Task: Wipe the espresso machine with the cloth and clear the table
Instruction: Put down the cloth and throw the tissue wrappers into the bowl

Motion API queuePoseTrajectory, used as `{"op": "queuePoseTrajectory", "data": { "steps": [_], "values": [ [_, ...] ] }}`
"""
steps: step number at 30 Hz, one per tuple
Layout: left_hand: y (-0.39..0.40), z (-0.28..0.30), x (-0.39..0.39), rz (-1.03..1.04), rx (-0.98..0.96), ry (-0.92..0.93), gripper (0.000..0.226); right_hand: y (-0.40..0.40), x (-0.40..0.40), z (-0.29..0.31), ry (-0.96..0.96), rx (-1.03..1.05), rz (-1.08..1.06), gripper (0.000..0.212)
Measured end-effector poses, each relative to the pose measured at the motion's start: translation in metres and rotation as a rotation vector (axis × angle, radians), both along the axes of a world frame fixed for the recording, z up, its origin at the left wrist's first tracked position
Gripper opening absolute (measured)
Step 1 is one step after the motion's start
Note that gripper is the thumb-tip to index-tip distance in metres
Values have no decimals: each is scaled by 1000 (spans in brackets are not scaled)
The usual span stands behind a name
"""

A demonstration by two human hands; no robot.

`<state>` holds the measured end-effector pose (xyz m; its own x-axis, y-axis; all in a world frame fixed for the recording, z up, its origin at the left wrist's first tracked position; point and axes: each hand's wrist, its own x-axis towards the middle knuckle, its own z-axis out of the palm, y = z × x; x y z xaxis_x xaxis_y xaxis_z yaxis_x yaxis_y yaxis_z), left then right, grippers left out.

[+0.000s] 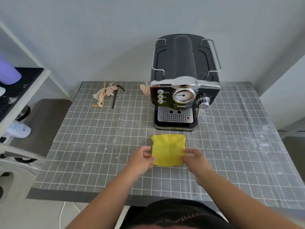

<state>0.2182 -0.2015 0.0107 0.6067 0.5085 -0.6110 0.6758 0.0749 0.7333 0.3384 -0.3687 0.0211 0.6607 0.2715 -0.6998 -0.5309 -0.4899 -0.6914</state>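
Note:
A folded yellow cloth [167, 149] lies on the grey checked tablecloth in front of the black and chrome espresso machine [184, 83]. My left hand [142, 158] pinches the cloth's left edge. On the other side, my right hand [196, 160] pinches the right edge. Crumpled beige paper [105, 94], a yellow straw [104, 95] and a dark bent straw [115, 96] lie at the table's far left. Another beige paper scrap [145, 90] sits just left of the machine.
The table [82, 146] stands against a pale wall. A white shelf rack [21, 90] with a purple item [8, 73] stands to the left. A grey surface [42, 123] lies between rack and table.

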Motion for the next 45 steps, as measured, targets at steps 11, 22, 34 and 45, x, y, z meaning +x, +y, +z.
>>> {"op": "queuePoseTrajectory", "data": {
  "steps": [11, 22, 34, 45],
  "values": [
    [63, 10, -4, 25, 390, -35, 36, 45, 12, 9, -414, -37, 398, 21],
    [177, 14, 23, -118, 577, 34, 38, 205, 16, 2, -602, -129, 773, 23],
    [315, 0, 47, -314, 753, 116, 45, 332, 64, -13, -683, -365, 543, 57],
    [375, -41, 64, 5, 626, -2, 49, 366, 116, -42, -760, -709, 605, 75]
  ]
}}
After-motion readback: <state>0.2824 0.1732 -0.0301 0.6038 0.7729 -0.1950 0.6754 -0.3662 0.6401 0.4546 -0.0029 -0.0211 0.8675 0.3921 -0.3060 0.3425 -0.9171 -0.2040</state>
